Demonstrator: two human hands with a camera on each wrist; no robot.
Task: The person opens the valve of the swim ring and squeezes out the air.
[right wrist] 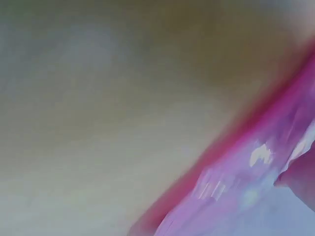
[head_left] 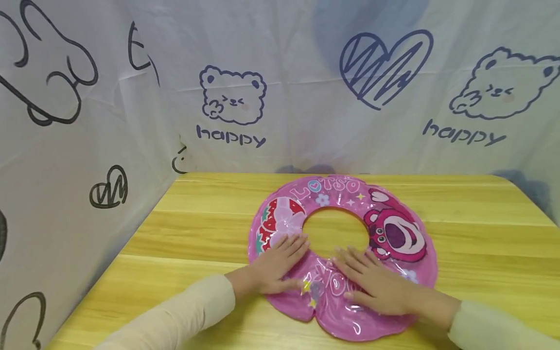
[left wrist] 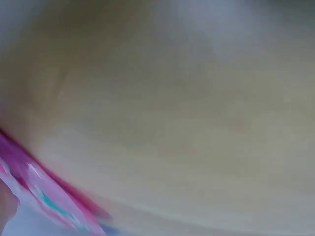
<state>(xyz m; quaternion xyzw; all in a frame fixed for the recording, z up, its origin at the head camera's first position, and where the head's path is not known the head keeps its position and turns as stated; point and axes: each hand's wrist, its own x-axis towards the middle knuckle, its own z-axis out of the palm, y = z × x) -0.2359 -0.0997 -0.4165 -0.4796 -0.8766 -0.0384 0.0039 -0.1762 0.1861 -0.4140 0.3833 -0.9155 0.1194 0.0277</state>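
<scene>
A pink inflatable swim ring (head_left: 337, 316) lies flat on the wooden table, printed with a bear, strawberries, flowers and the word LOTSO. Its surface looks creased and only partly filled, with a notch in the near edge. My left hand (head_left: 280, 265) rests on its near left part, fingers straight and spread toward the hole. On the near right part lies my right hand (head_left: 382, 287), fingers extended and palm down. Part of the ring's pink edge (left wrist: 64, 199) shows in the left wrist view, and shiny pink vinyl (right wrist: 236, 172) beside a fingertip in the right wrist view.
The light wooden table (head_left: 183, 223) stretches out on both sides of the ring. Behind it hangs a white cloth (head_left: 297, 116) with drawn bears, hearts and the word happy. Another cloth wall (head_left: 52, 170) stands along the left side.
</scene>
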